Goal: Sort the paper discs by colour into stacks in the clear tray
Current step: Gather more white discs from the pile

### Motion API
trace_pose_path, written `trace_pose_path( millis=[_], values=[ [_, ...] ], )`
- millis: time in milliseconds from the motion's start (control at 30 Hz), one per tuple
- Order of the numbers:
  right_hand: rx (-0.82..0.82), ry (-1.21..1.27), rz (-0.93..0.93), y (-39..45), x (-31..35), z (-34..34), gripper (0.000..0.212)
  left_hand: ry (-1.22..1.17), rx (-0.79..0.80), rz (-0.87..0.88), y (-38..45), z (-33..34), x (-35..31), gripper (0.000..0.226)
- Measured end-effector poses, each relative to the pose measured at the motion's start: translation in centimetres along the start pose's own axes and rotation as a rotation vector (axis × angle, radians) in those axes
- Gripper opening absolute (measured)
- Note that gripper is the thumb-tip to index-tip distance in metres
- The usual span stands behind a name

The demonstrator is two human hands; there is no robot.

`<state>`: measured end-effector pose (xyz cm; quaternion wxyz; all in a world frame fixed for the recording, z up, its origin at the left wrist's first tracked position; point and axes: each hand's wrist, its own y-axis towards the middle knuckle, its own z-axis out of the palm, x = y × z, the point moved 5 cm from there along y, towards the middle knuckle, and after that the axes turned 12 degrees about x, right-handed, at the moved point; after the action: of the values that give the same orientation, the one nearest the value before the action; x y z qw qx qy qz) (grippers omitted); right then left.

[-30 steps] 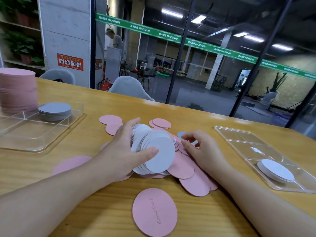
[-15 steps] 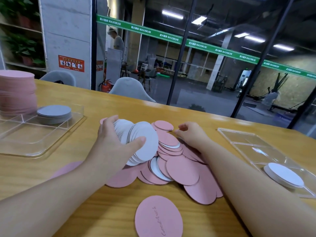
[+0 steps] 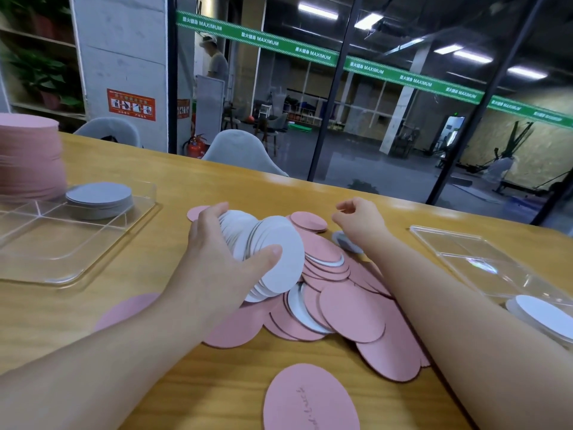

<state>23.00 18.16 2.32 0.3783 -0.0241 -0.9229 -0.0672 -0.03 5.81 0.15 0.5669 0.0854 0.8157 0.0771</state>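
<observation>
Left tray (image 3: pixel 93 268) on counter (image 3: pixel 192 383): pink stack (image 3: pixel 29 156), grey stack (image 3: pixel 100 198). Left hand (image 3: pixel 217 252), thumb forward, grips fanned white discs (image 3: pixel 273 252) above pink pile (image 3: pixel 350 308). Right hand (image 3: pixel 359 223) past pile, fingers loosely curled, holding nothing. Right tray (image 3: pixel 465 252): white stack (image 3: pixel 542 315).

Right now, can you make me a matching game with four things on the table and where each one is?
Things:
1. white disc bundle
2. tall pink stack
3. grey disc stack
4. lone pink disc

Places:
A. nearest the camera, apart from the pile
B. gripped in the left hand
C. far left edge
D. in the left clear tray

Pairs: 1-B, 2-C, 3-D, 4-A
</observation>
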Motion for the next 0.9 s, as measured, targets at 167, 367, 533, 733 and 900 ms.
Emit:
trace_pose_path(
  millis=[167,367,533,733,900],
  values=[
    [-0.022,-0.027,-0.367,-6.5,2.9,-0.9,0.012,-0.043,-0.003,0.008,0.0,-0.1,0.2,0.088],
    [0.253,0.036,-0.443,-12.3,4.1,0.9,0.028,-0.093,0.039,0.088,-0.7,-0.5,-1.0,0.090],
    [0.393,0.029,-0.477,-14.7,5.1,2.0,0.047,0.046,0.175,0.152,-2.4,-1.3,-3.3,0.101],
    [0.266,-0.359,-0.529,-17.2,3.5,2.7,0.027,-0.002,0.243,0.075,-6.3,-4.4,-3.4,0.071],
    [0.260,-0.581,-0.518,-18.0,4.5,2.6,0.021,0.076,0.388,0.023,-9.1,-4.5,-2.2,0.083]
  ],
)
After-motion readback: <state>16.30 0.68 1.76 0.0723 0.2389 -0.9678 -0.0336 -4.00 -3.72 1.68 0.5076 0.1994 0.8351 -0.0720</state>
